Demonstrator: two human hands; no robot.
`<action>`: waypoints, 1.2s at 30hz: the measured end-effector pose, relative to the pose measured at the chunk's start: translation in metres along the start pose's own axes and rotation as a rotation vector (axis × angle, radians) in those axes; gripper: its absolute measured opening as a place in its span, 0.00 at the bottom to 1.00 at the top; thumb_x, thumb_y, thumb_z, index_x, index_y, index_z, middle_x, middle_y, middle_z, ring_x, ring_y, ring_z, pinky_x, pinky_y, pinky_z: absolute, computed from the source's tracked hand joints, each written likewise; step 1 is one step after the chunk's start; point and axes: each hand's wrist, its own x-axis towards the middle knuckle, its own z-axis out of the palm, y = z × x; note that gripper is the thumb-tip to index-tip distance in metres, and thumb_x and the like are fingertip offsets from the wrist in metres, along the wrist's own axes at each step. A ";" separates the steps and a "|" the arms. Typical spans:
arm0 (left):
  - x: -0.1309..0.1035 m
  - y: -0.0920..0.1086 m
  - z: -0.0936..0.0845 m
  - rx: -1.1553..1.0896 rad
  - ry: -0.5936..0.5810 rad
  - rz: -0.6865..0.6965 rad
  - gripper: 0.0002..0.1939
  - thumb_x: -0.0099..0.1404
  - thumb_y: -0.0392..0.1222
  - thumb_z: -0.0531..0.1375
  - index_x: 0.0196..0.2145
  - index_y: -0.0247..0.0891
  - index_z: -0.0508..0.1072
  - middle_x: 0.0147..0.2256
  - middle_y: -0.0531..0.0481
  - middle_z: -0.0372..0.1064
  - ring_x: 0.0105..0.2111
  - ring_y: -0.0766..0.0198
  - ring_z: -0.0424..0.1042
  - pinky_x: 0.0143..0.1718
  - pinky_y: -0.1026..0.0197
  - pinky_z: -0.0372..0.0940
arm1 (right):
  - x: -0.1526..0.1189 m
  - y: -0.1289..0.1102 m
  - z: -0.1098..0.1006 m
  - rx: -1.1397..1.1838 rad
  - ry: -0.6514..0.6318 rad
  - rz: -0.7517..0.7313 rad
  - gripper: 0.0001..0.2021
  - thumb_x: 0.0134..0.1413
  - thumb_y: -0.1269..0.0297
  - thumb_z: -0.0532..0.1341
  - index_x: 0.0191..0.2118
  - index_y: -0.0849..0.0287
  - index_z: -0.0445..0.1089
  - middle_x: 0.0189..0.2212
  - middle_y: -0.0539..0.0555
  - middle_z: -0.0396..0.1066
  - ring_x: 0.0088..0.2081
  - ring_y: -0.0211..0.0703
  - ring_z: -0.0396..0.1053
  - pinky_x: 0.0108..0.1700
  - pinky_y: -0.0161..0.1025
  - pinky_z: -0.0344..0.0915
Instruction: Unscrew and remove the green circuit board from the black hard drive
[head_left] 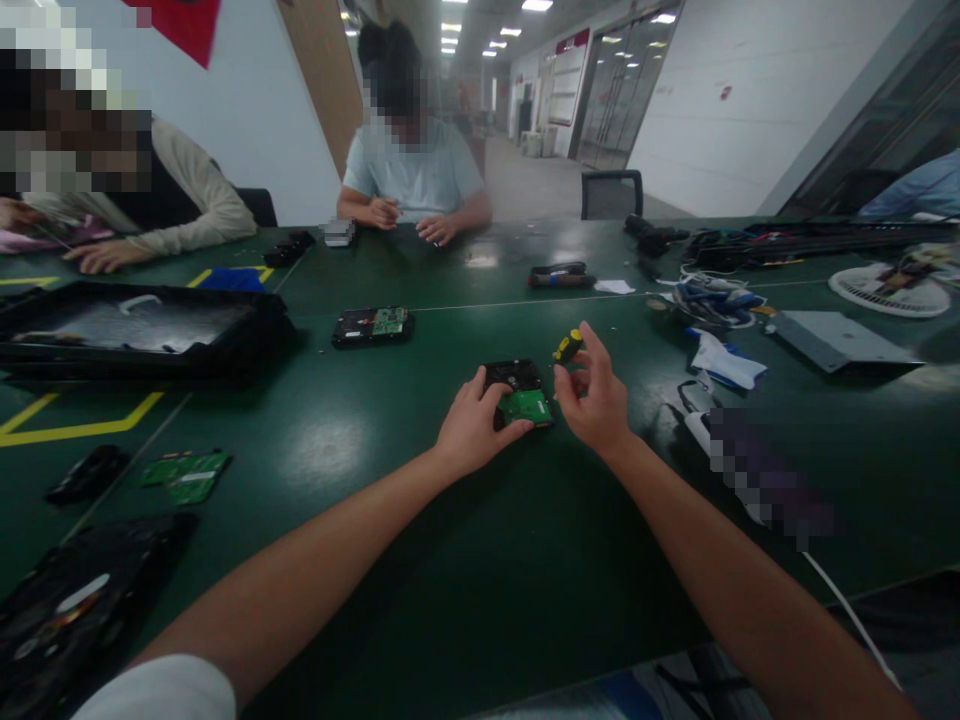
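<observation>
On the green table in front of me lies a hard drive [517, 374], its underside up, with a green circuit board [529, 406] on the near half. My left hand [472, 425] grips it from the left, thumb along the near edge and fingers over the far-left side. A short black-and-yellow screwdriver [568, 346] is pinched between the fingertips of my right hand [598, 402], just right of the drive and tilted. The screwdriver's tip is too small to make out.
A second hard drive [373, 326] lies to the left, beyond a loose circuit board [196, 474] and a black casing [82, 600]. A large black frame [255, 335] stands at far left. Gloves [724, 358], a metal plate [844, 338] and a cable [847, 610] lie right. Two people sit opposite.
</observation>
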 end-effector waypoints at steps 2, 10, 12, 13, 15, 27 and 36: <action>0.000 0.000 0.000 -0.003 0.001 -0.004 0.32 0.66 0.64 0.64 0.60 0.45 0.69 0.73 0.34 0.49 0.72 0.38 0.52 0.65 0.36 0.59 | 0.000 0.000 0.000 -0.012 0.004 0.004 0.34 0.69 0.55 0.59 0.74 0.50 0.46 0.52 0.59 0.77 0.26 0.40 0.75 0.31 0.41 0.78; 0.000 0.001 0.000 0.003 0.008 0.008 0.32 0.66 0.63 0.64 0.60 0.43 0.70 0.72 0.32 0.49 0.71 0.39 0.54 0.66 0.37 0.59 | 0.002 -0.001 -0.002 -0.054 0.018 -0.030 0.33 0.68 0.56 0.60 0.73 0.49 0.49 0.60 0.62 0.72 0.29 0.39 0.75 0.36 0.43 0.80; 0.000 0.001 0.000 0.012 0.009 0.012 0.32 0.66 0.63 0.64 0.59 0.43 0.70 0.72 0.32 0.50 0.71 0.40 0.54 0.65 0.37 0.59 | 0.002 -0.001 -0.002 -0.045 0.018 -0.029 0.34 0.69 0.57 0.59 0.74 0.49 0.47 0.61 0.62 0.71 0.29 0.39 0.76 0.35 0.43 0.80; 0.000 0.001 0.000 0.014 0.010 0.014 0.31 0.66 0.63 0.64 0.60 0.43 0.70 0.72 0.33 0.51 0.71 0.40 0.53 0.65 0.37 0.59 | 0.002 -0.001 -0.002 -0.038 0.022 -0.026 0.34 0.69 0.57 0.59 0.74 0.49 0.46 0.61 0.62 0.71 0.29 0.39 0.75 0.35 0.42 0.80; 0.000 0.001 0.000 0.013 0.012 0.015 0.31 0.66 0.63 0.64 0.60 0.43 0.70 0.72 0.32 0.51 0.71 0.40 0.53 0.65 0.37 0.59 | 0.002 -0.001 -0.002 -0.031 0.033 -0.022 0.34 0.69 0.57 0.59 0.74 0.49 0.46 0.60 0.62 0.72 0.28 0.39 0.75 0.35 0.42 0.80; 0.000 0.000 0.001 0.010 0.014 0.013 0.32 0.66 0.63 0.64 0.60 0.44 0.70 0.72 0.33 0.50 0.71 0.40 0.54 0.65 0.37 0.59 | 0.001 -0.001 -0.001 -0.033 0.033 -0.008 0.34 0.69 0.56 0.59 0.74 0.50 0.47 0.55 0.61 0.75 0.27 0.40 0.75 0.32 0.41 0.79; 0.000 0.000 0.001 0.009 0.015 0.018 0.32 0.66 0.63 0.64 0.60 0.43 0.70 0.72 0.33 0.50 0.71 0.39 0.54 0.65 0.38 0.60 | 0.001 -0.001 -0.001 0.004 0.031 -0.003 0.33 0.68 0.57 0.60 0.74 0.49 0.48 0.57 0.60 0.73 0.25 0.37 0.73 0.31 0.40 0.78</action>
